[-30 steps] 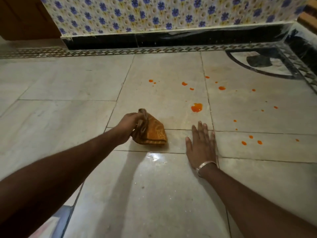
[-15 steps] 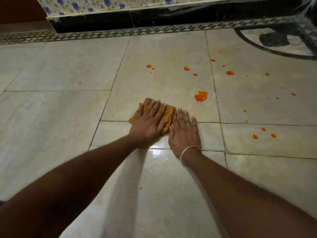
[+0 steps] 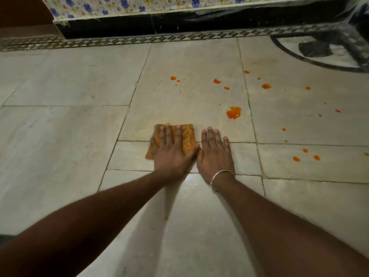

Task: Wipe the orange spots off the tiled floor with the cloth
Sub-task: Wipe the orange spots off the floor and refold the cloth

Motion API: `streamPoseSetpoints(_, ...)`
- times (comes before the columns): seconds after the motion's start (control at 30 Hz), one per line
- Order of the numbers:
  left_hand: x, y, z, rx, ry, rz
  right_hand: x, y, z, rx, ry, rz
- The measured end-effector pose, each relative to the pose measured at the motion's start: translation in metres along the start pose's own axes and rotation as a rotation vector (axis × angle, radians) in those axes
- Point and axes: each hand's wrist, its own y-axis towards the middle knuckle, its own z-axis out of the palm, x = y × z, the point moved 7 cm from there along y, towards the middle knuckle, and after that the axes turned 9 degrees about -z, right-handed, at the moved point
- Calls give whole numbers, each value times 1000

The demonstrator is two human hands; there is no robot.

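A folded orange patterned cloth [image 3: 187,136] lies flat on the pale tiled floor [image 3: 69,136]. My left hand [image 3: 171,150] presses down on it with straight fingers. Just to its right, my right hand [image 3: 214,152] rests flat on the bare tile, a metal bangle on the wrist. The largest orange spot [image 3: 233,112] sits a short way beyond and to the right of my right hand. Several smaller orange spots [image 3: 266,86] are scattered farther back and off to the right, with a cluster of three [image 3: 305,155] at the right.
A black skirting [image 3: 179,25] under a wall of blue-flowered tiles runs along the back. A patterned border strip [image 3: 139,40] edges the floor there. A dark curved inlay [image 3: 323,56] marks the floor at the back right.
My left hand went from gripping the bunched cloth to pressing it flat on the floor. My right hand slid left to lie beside it. The cloth has since shifted slightly toward me.
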Motion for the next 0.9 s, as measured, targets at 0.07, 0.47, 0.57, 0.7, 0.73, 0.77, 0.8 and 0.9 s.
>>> streamPoseSetpoints(0.07, -8, 25, -3, 14, 30, 77, -1, 0, 0, -4, -11, -2)
streamPoseSetpoints(0.47, 54, -19, -7, -69, -80, -304, 1, 0, -1, -16, 6, 8)
streamPoseSetpoints(0.57, 7, -10, 2, -61, -15, -65, 1, 0, 0, -13, -16, 1)
streamPoseSetpoints(0.7, 25, 52, -12, 16, 47, 38, 0, 1, -1, -8, -5, -6)
streamPoseSetpoints(0.73, 43, 61, -16, 33, 53, -10, -1, 0, -1, -5, 4, -5)
streamPoseSetpoints(0.77, 65, 64, -20, 31, 43, -90, 0, 0, -2, -8, 10, -7)
streamPoseSetpoints(0.8, 88, 60, -23, 1, 23, -191, 1, -1, -3, -11, 13, -9)
streamPoseSetpoints(0.9, 116, 12, -18, -85, -83, -412, -1, 0, 0, -18, 9, -3)
